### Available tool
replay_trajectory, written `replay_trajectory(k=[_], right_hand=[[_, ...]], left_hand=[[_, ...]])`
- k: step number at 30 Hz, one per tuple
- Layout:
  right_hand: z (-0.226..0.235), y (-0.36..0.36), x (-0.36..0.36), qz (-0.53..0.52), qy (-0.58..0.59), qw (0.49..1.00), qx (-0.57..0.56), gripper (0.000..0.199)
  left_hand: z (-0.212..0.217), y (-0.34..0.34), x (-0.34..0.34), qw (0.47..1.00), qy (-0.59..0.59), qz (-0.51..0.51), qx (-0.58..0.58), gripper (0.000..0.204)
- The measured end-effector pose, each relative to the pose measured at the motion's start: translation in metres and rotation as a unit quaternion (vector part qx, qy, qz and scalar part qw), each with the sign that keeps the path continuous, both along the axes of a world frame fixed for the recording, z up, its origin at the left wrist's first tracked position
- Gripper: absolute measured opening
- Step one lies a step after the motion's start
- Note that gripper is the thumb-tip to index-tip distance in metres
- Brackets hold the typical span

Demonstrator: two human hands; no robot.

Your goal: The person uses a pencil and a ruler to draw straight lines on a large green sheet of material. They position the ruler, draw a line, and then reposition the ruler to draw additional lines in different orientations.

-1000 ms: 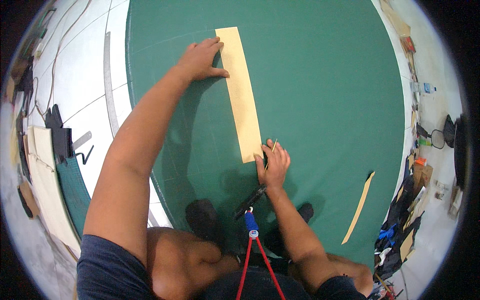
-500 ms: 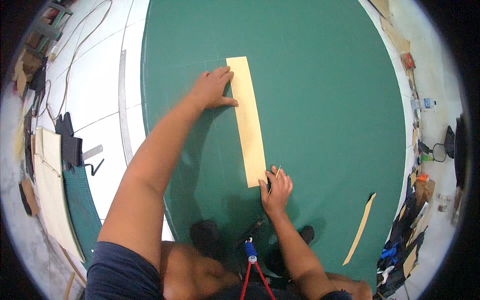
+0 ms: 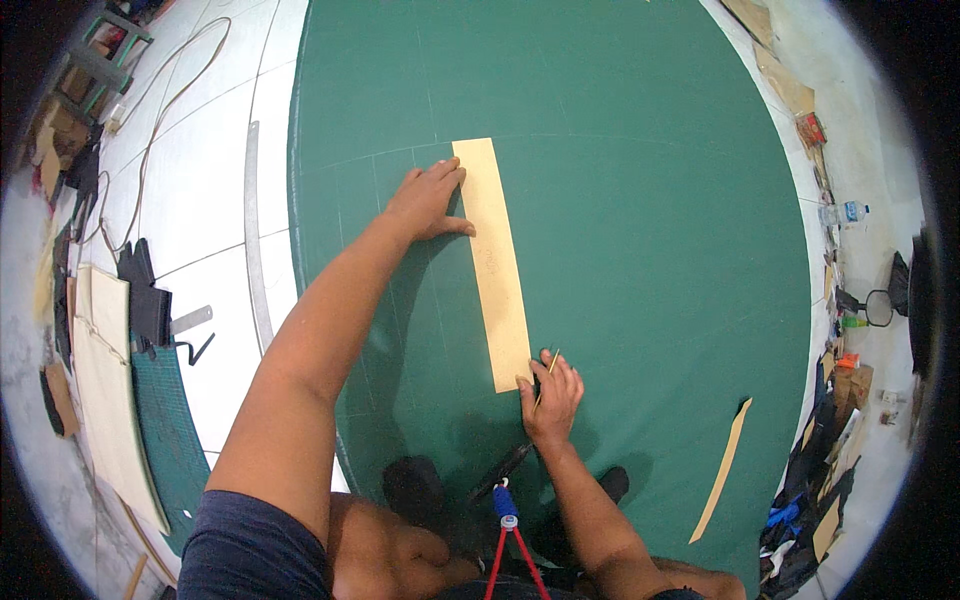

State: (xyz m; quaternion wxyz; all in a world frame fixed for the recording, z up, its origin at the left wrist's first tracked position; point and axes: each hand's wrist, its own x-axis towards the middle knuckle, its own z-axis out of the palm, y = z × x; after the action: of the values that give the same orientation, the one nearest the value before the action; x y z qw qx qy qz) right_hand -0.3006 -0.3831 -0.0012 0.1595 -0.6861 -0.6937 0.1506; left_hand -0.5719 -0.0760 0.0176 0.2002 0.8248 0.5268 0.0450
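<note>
A long tan strip (image 3: pixel 495 255) of thin material lies lengthwise on a big green cutting mat (image 3: pixel 640 200). My left hand (image 3: pixel 425 198) reaches far forward and presses flat on the strip's upper left edge. My right hand (image 3: pixel 550 392) rests at the strip's near right corner and grips a thin pencil-like tool (image 3: pixel 544 377), its tip against the strip's edge.
A second, narrower tan strip (image 3: pixel 722 468) lies on the mat at lower right. A long metal ruler (image 3: pixel 254 235) lies on the white tiled floor left of the mat. Boards, a small green mat (image 3: pixel 165 420) and tools sit at far left; clutter and a bottle (image 3: pixel 842 212) at right.
The view has shifted, so the strip and both hands sit lower in the picture. My hands keep their places on the strip, left near the far end, right at the near corner.
</note>
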Motion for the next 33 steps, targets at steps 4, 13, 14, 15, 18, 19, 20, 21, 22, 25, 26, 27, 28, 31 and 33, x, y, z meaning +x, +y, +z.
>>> replay_trajectory(k=[4, 13, 14, 15, 18, 19, 20, 21, 22, 25, 26, 27, 28, 31, 33], right_hand=[[-0.002, -0.001, 0.003, -0.001, 0.0, 1.0, 0.005, 0.036], [-0.004, -0.001, 0.002, -0.004, 0.008, 1.0, 0.006, 0.036], [-0.003, -0.001, 0.001, -0.003, 0.01, 1.0, 0.006, 0.036], [-0.002, 0.0, 0.0, -0.001, 0.011, 1.0, 0.005, 0.036], [0.0, -0.002, 0.004, -0.002, 0.005, 1.0, 0.008, 0.036], [0.002, -0.001, 0.004, 0.002, 0.008, 1.0, 0.014, 0.036], [0.003, 0.0, 0.004, 0.006, 0.01, 1.0, 0.019, 0.036], [0.004, 0.0, 0.004, 0.005, 0.012, 1.0, 0.019, 0.036], [0.005, 0.001, 0.002, 0.008, 0.018, 1.0, 0.018, 0.036], [0.01, 0.0, -0.003, 0.013, 0.032, 0.999, 0.012, 0.036], [0.011, -0.001, -0.003, 0.011, 0.033, 0.999, 0.009, 0.036], [0.009, 0.002, -0.002, 0.012, 0.032, 0.999, 0.013, 0.037], [0.007, 0.001, 0.002, 0.007, 0.026, 1.0, 0.012, 0.037], [0.009, 0.001, 0.002, 0.003, 0.028, 1.0, 0.005, 0.037], [0.01, 0.001, 0.0, 0.002, 0.031, 1.0, 0.004, 0.037]], left_hand=[[0.009, -0.002, 0.008, 1.0, 0.029, 0.006, -0.009, 0.107], [0.003, 0.0, 0.002, 1.0, 0.004, 0.001, 0.003, 0.106], [0.003, 0.0, 0.002, 1.0, 0.006, 0.005, -0.001, 0.105], [0.004, 0.0, 0.002, 1.0, 0.008, 0.009, -0.005, 0.104], [0.019, -0.002, 0.018, 0.999, 0.03, 0.019, -0.017, 0.099], [0.023, -0.003, 0.021, 0.999, 0.044, 0.004, 0.006, 0.099], [0.028, -0.005, 0.024, 0.998, 0.058, -0.011, 0.029, 0.099], [0.031, -0.005, 0.028, 0.996, 0.071, -0.027, 0.052, 0.099], [0.028, -0.004, 0.027, 0.993, 0.092, -0.049, 0.046, 0.097], [0.015, 0.003, 0.033, 0.986, 0.142, -0.09, -0.013, 0.097], [0.017, 0.006, 0.039, 0.983, 0.152, -0.085, -0.056, 0.1], [0.018, 0.005, 0.044, 0.979, 0.162, -0.079, -0.099, 0.103], [0.02, 0.0, 0.055, 0.982, 0.151, -0.065, -0.092, 0.108], [0.032, -0.018, 0.066, 0.985, 0.157, -0.034, -0.063, 0.124], [0.034, -0.028, 0.07, 0.979, 0.2, -0.042, -0.026, 0.131]])
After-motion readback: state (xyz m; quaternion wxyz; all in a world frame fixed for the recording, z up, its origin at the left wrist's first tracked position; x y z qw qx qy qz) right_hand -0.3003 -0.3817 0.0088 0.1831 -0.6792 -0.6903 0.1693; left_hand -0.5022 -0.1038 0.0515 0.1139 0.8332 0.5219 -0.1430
